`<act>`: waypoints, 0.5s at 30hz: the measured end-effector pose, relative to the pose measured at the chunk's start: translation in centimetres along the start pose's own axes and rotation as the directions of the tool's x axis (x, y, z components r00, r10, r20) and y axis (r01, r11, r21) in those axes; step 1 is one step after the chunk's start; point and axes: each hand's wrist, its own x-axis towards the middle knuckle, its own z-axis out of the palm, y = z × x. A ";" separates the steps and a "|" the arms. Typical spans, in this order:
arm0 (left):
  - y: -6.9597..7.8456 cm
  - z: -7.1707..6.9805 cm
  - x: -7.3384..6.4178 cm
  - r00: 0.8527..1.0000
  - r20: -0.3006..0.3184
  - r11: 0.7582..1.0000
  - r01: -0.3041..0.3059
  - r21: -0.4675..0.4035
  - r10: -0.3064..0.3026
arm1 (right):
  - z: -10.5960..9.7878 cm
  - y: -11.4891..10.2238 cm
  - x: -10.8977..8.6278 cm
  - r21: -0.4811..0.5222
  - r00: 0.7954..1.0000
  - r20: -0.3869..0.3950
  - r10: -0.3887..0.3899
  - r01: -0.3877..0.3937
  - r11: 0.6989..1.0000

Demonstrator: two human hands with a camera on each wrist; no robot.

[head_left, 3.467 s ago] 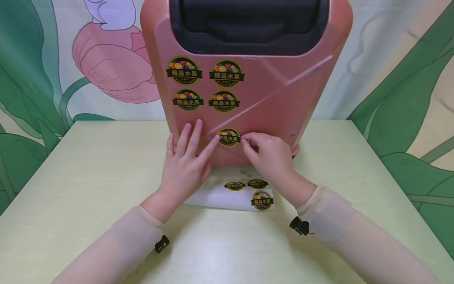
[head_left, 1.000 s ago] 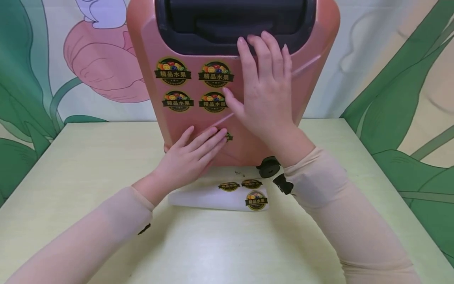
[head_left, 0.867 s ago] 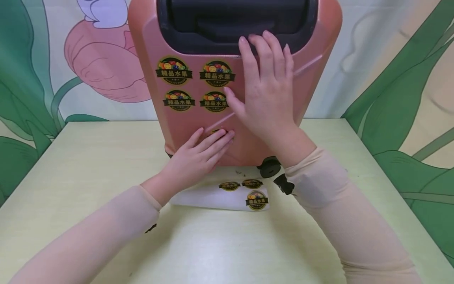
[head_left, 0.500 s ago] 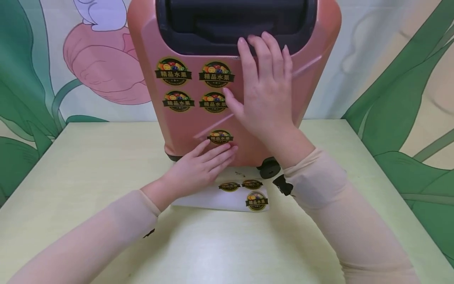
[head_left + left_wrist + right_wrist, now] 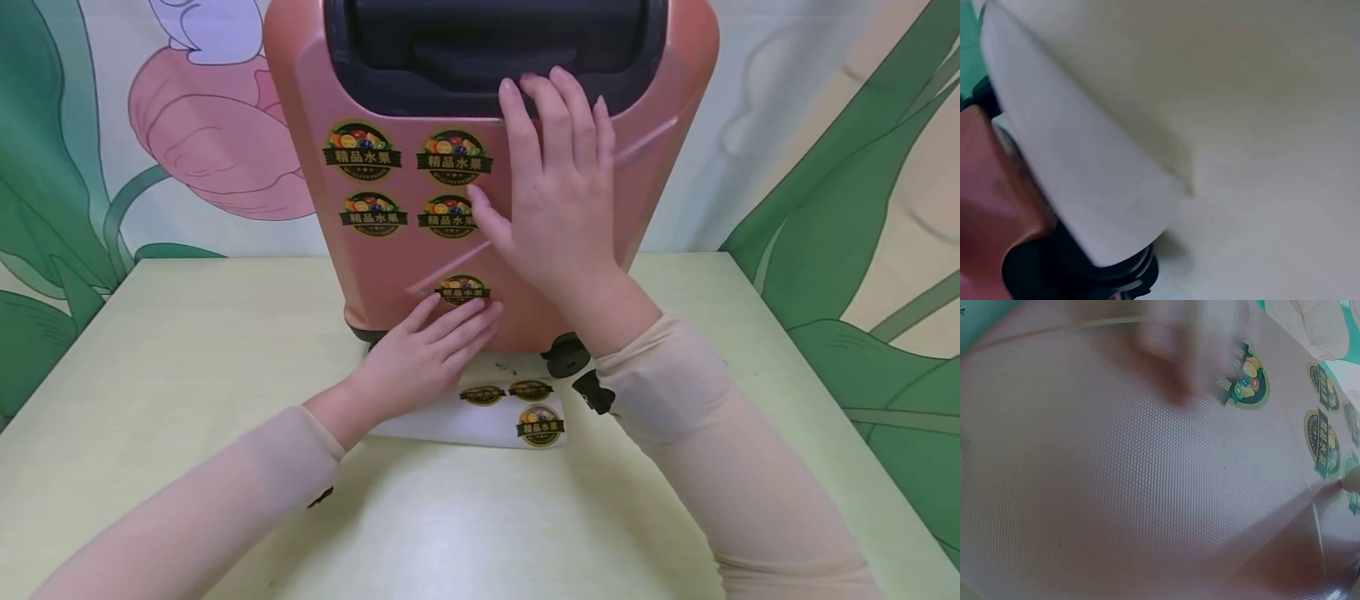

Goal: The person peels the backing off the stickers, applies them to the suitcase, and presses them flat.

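Observation:
A pink suitcase (image 5: 397, 275) stands upright with several round fruit stickers on its face, among them an upper-left sticker (image 5: 363, 152). Lower down is a single sticker (image 5: 462, 288). My left hand (image 5: 420, 354) lies with extended fingers against the suitcase, the fingertips at that sticker's bottom edge. My right hand (image 5: 562, 192) rests flat on the suitcase, its fingertips on the rim of the black handle recess (image 5: 450, 100) and its thumb beside another sticker (image 5: 447, 217). In the right wrist view, blurred fingers touch the finely textured pink shell (image 5: 1147, 469).
A white sticker sheet (image 5: 442, 423) lies in front of the suitcase, with stickers at its right end. In the left wrist view, the sheet (image 5: 1079, 137) curls up near a black wheel (image 5: 1129, 272). The pale table (image 5: 187, 333) meets a printed cloth (image 5: 750, 150) behind.
My right hand has left the lower sticker's edge and moved up to the handle recess. The left hand passed over that sticker, then slid down, uncovering it. Little differs over the last half second.

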 end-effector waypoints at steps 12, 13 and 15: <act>-0.2 -0.6 0.0 0.994 0.047 0.994 0.090 0.067 -0.094 | 0.0 -0.2 0.1 0.012 1.000 -0.008 0.000 0.000 1.000; -0.2 -0.7 0.0 0.994 0.060 0.994 0.084 0.068 -0.088 | 0.0 -0.3 0.1 0.011 1.000 -0.007 0.001 -0.001 1.000; -0.2 -0.9 -0.1 0.994 0.094 0.997 0.058 0.052 -0.063 | 0.0 -0.3 0.1 0.005 1.000 -0.004 0.004 -0.004 1.000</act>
